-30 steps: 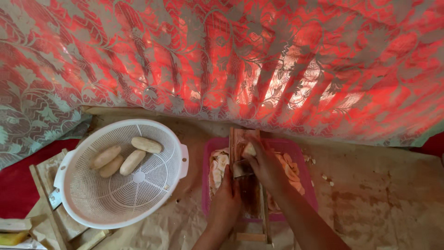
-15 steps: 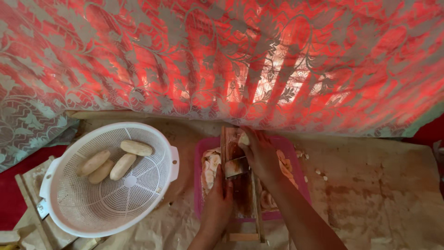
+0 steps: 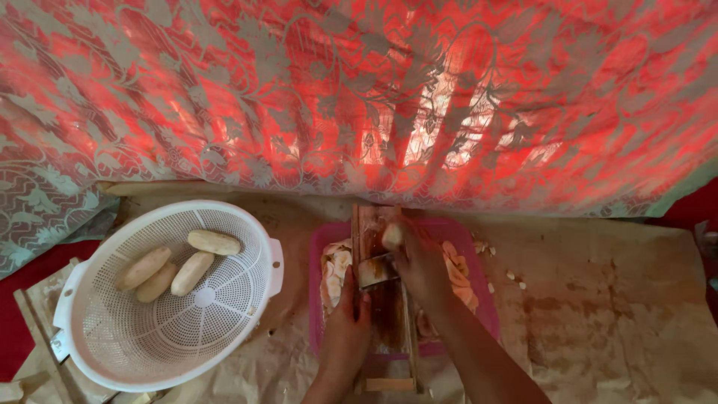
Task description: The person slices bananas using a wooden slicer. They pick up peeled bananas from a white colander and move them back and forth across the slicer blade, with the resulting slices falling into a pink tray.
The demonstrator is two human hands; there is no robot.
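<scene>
- Slices [image 3: 338,271] already heaped in the pink tray [image 3: 486,314].
- Right hand [image 3: 419,262] grips a stub [image 3: 392,236]; left hand [image 3: 348,314] clasps the slicer [image 3: 385,314].
- Four peeled pieces [image 3: 191,271] wait (white colander [image 3: 142,352]).

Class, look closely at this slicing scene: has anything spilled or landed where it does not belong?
Yes. A few pale bits lie scattered on the brown paper, right of the pink tray, outside it. Nothing else stands out.

Pale peeled piece [image 3: 392,236] atop wooden slicer [image 3: 378,299]
</scene>
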